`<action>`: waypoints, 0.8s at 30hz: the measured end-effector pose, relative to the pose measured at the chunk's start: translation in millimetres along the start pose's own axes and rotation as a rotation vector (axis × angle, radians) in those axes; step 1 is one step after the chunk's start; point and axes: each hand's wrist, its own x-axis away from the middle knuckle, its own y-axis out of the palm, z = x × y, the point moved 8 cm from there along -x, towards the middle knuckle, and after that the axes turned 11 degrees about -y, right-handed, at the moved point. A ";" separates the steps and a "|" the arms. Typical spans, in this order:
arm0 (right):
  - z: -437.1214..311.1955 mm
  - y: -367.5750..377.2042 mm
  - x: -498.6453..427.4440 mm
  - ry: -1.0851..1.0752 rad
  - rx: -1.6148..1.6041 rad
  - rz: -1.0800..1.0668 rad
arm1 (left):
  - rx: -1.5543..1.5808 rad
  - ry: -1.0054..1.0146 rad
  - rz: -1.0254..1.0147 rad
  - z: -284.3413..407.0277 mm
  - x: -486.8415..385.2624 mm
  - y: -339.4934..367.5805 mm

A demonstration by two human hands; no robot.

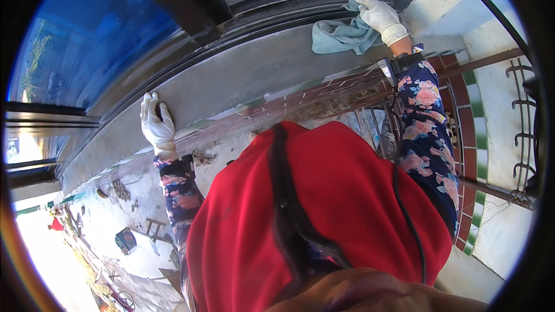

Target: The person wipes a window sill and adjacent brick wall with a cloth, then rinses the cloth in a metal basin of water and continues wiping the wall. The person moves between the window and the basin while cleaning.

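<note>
My right hand (381, 16), in a white glove, grips part of a grey-green cloth (340, 37) at the right end of the dark window track (299, 6). The rest of the cloth hangs in folds over the grey window sill (260, 67). My left hand (156, 123), also gloved in white, rests on the sill's front part at the left with its fingers a little apart and nothing held. Beyond it stands a blue-tinted window pane (104, 39) in a dark frame.
A rusty metal bar (481, 60) and hooked metal rods (520, 104) are at the right by a tiled wall. Below the sill are a wire rack (368, 128) and a concrete floor. A box (125, 241) stands lower left. A black cable runs along my right arm.
</note>
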 end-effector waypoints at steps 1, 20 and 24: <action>12.7 -2.7 0.4 0.022 0.002 0.021 | -0.007 0.006 -0.008 0.4 -0.3 0.6; 144.3 19.9 -18.7 0.260 -0.317 0.193 | -0.055 -0.058 -0.034 -4.4 0.2 5.5; 132.7 24.8 -16.5 0.166 -0.436 0.175 | -0.072 -0.039 -0.015 -1.4 0.0 5.4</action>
